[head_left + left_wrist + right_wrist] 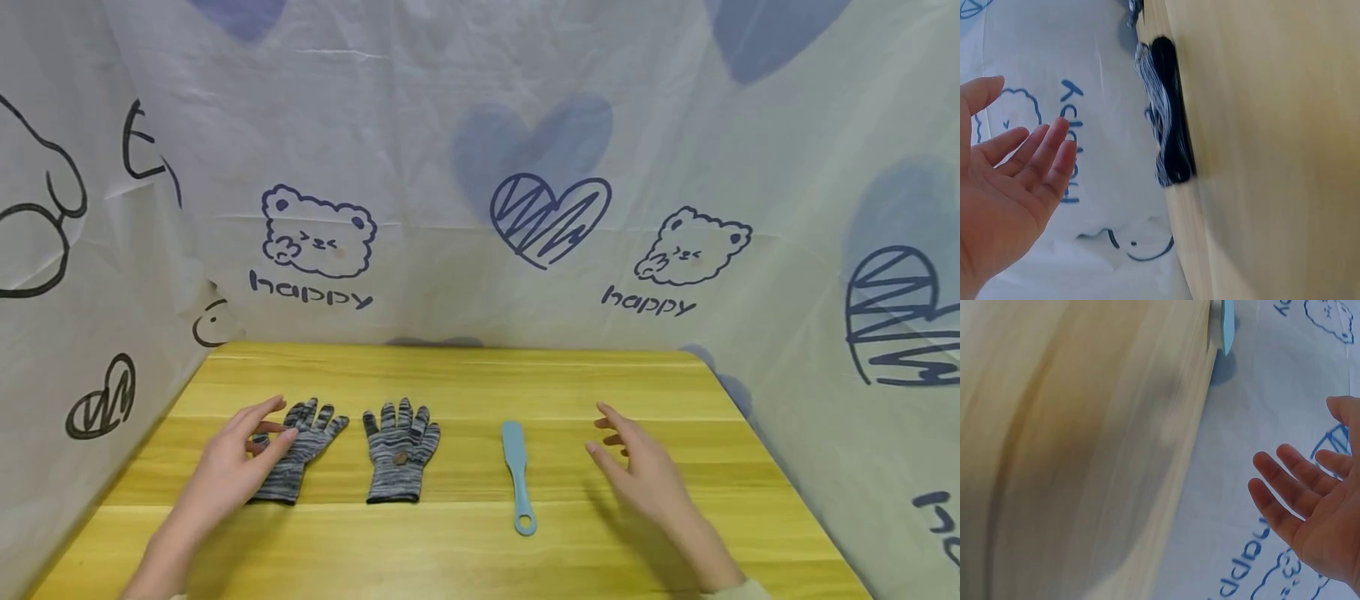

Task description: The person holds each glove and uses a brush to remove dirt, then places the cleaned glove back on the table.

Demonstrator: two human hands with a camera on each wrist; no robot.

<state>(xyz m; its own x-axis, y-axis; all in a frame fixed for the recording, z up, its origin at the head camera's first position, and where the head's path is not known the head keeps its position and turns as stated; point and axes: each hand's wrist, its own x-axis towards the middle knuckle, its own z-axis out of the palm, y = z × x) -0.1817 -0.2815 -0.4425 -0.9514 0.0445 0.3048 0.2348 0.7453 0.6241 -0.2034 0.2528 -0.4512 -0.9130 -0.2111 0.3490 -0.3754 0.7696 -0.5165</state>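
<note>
Two grey-and-black striped knit gloves lie flat on the table, fingers pointing away. My left hand [238,454] hovers over the left glove [306,442] and hides part of it; its fingers are relaxed and hold nothing. The other glove [386,483] lies to its right, with a small brown spot [401,457] on it. Right of the gloves is a light blue spatula [516,458] with a hole at its handle end. My right hand [637,467] is above the table to the right of the spatula, fingers loosely bent around nothing. Both wrist views show bare palms.
The yellow wood-grain table [465,550] reaches back to a white cloth [435,167] printed with hearts, bears and the word happy. More of this cloth hangs along the left and right sides.
</note>
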